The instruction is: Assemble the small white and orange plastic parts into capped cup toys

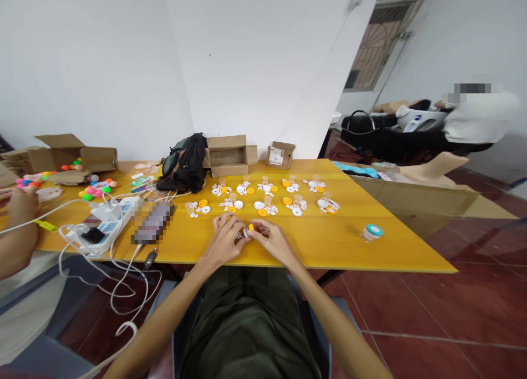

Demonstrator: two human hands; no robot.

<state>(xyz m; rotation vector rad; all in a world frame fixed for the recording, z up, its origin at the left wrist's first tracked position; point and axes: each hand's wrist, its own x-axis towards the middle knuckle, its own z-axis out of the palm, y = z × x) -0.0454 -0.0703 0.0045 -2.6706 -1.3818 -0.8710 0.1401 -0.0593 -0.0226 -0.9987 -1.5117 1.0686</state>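
At the table's near edge my two hands meet over a small plastic container with a white rim and dark-spotted white bits beside it. My left hand curls around its left side, fingers bent and partly hiding it. From the right, my right hand pinches an orange cap at the container's top; whether the two are joined I cannot tell. Beyond the hands lie several small groups of clear cups, white discs, orange discs and spotted white pieces.
A teal-lidded clear jar stands at the right. On the left are a power strip with tangled white cables, a phone and another person's arm. A black bag and open cardboard boxes line the wall.
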